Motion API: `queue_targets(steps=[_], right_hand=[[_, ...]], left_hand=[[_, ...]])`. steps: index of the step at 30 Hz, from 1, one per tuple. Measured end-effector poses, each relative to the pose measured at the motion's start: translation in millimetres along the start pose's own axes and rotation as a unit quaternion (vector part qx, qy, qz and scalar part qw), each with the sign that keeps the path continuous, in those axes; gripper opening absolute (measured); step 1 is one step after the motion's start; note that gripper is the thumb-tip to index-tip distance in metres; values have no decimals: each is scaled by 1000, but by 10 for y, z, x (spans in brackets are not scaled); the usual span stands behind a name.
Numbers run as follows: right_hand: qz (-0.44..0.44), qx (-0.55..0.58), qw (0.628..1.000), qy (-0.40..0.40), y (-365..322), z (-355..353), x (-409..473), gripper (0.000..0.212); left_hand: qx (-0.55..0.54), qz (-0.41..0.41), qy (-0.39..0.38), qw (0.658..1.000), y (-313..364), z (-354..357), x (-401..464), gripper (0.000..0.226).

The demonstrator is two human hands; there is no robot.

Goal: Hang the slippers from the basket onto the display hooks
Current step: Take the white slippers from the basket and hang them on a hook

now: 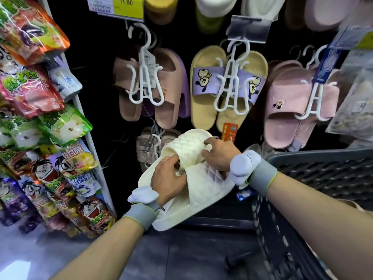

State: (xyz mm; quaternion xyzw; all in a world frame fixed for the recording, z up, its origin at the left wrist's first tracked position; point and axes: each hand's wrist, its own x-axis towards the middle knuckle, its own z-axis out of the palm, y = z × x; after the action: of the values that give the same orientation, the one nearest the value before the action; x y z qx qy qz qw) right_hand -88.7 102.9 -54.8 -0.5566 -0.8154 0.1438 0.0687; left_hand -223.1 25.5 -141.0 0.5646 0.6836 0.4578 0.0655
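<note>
A pair of cream quilted slippers (203, 184) is held in front of the dark display wall, low in the middle of the head view. My left hand (168, 178) grips them at the strap opening, fingers curled inside. My right hand (219, 153) clasps the upper slipper's strap from the right. The dark plastic basket (314, 168) stands at the right, its inside mostly hidden. On the wall above hang brown slippers (161, 85), yellow slippers with purple cartoon straps (203, 93) and pink slippers (286, 104), each on a white plastic hanger.
Racks of colourful snack bags (40, 118) fill the left side behind a white upright post (90, 142). A beige pair of sandals (147, 146) hangs low, just left of the cream slippers. More slippers and a yellow price tag (126, 3) sit along the top.
</note>
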Motion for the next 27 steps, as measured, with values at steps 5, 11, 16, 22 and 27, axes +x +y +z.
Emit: queue_targets(steps=[5, 11, 16, 22, 27], right_hand=[[5, -14, 998, -62, -38, -19, -19, 52], [-2, 7, 993, -121, -9, -18, -37, 51], [-27, 15, 994, -101, -6, -35, -99, 42], [-41, 25, 995, -88, 6, -37, -121, 45], [-51, 26, 994, -94, -3, -55, -161, 63]], left_hand=[[-8, -5, -5, 1000, -33, 49, -44, 11], [-57, -29, -44, 997, -67, -24, -102, 22], [-63, -100, -104, 987, -90, -17, -84, 42], [-184, -184, -146, 954, -49, -77, -60, 32], [-328, -249, -126, 902, 21, -111, -51, 26]])
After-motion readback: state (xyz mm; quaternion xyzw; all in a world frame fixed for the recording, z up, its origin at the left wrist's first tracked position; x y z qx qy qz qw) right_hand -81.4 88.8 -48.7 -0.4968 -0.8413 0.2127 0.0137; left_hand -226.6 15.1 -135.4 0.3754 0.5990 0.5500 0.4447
